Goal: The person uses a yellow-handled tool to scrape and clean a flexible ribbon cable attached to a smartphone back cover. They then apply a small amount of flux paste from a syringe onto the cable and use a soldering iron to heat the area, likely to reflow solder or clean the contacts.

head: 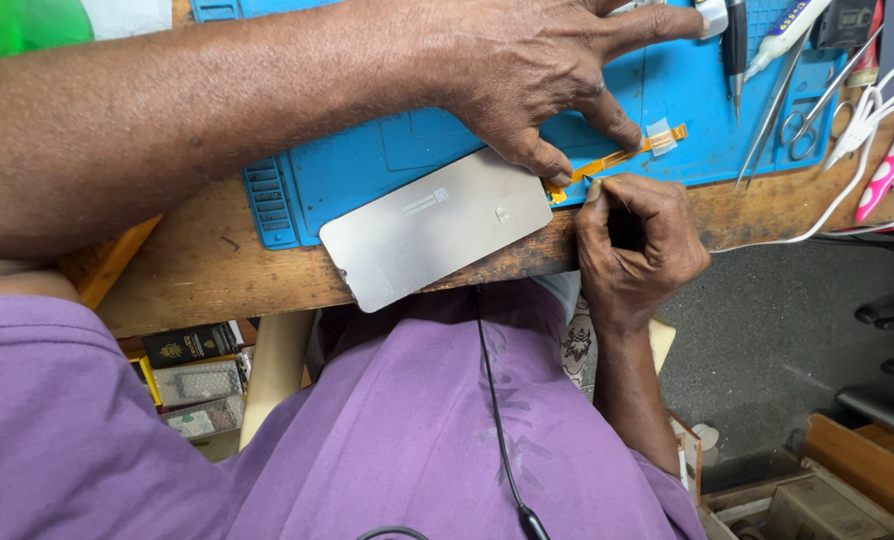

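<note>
Left hand (537, 75) reaching across, fingers spread and pressing down, right hand (635, 245) curled, fingertips pinched

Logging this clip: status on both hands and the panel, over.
Left hand presses fingertips on the orange flex cable. Right hand pinches at the cable base beside the silver panel. Tweezers and scissors lie clear to the side.
</note>
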